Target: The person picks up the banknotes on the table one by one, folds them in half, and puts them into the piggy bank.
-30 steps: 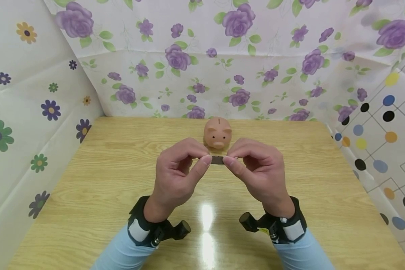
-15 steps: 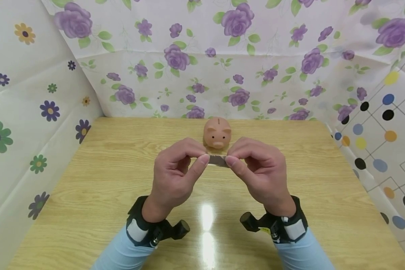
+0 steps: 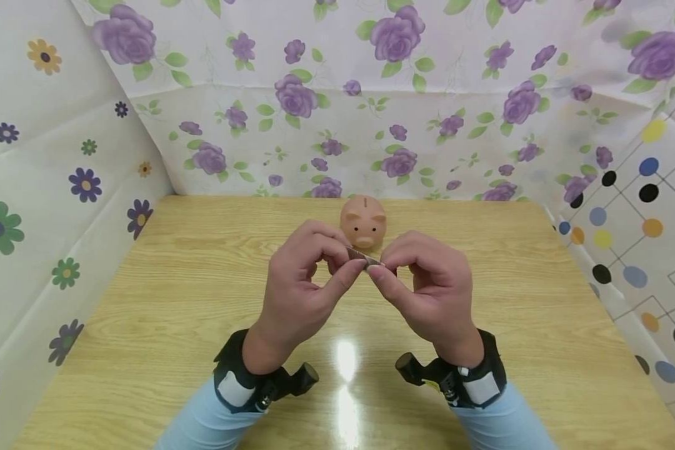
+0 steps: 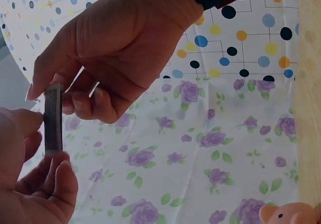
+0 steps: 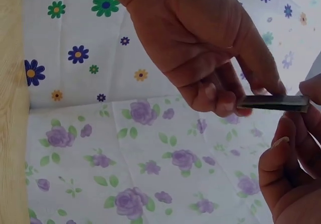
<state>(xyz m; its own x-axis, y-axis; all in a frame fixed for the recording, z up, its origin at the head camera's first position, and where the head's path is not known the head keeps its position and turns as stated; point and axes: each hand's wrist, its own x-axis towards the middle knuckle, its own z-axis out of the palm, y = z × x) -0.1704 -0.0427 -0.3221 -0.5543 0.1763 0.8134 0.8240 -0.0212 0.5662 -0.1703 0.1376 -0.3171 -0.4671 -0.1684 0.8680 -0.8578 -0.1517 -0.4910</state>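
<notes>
A small, dark folded paper strip (image 3: 357, 254) is held in the air between both hands, slanting down to the right in the head view. My left hand (image 3: 299, 284) pinches its left end between thumb and fingers. At the other end, my right hand (image 3: 439, 290) pinches it too, the two thumb tips almost touching. In the left wrist view the strip (image 4: 53, 123) stands upright, and stacked layers show along the edge of the strip (image 5: 273, 102) in the right wrist view. Just beyond the hands sits a pink piggy bank (image 3: 362, 219), its coin slot on top.
The wooden table (image 3: 191, 294) reaches back to a wall covering with purple flowers (image 3: 295, 94). A flower-patterned sheet (image 3: 39, 250) borders the left side and a dotted sheet (image 3: 635, 275) the right. Each wrist wears a black strap (image 3: 242, 375) with a camera.
Both hands have come closer together. The strip has turned from nearly level to slanting, its left end raised, and less of it shows. The piggy bank stays in place.
</notes>
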